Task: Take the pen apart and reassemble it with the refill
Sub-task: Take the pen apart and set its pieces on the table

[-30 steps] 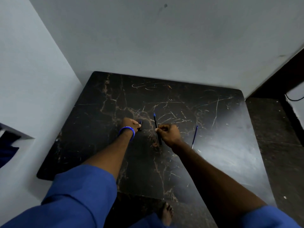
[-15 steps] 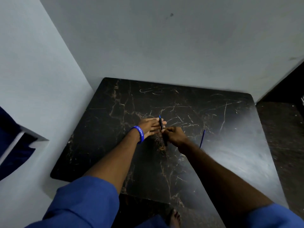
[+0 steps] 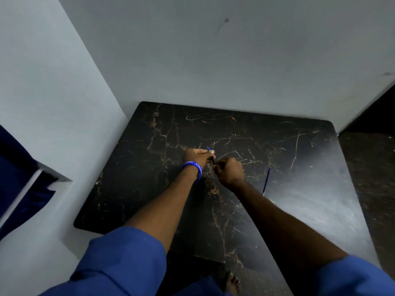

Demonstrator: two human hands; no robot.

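Observation:
A dark pen [image 3: 212, 157] with a blue tip is held just above the black marble table [image 3: 149, 189], near its middle. My left hand [image 3: 197, 157], with a blue wristband, grips the pen's upper part. My right hand [image 3: 229, 172] is closed around its lower end, which is hidden in the fist. A thin blue refill [image 3: 266, 180] lies loose on the table to the right of my right hand.
Pale walls close in on the table's far and left sides. A dark floor [image 3: 372, 178] runs along the right edge. My bare foot [image 3: 232, 283] shows below the table's near edge.
My left hand left a small dark piece, moved right and closed on the pen's upper part. My right hand kept hold of the pen's lower end.

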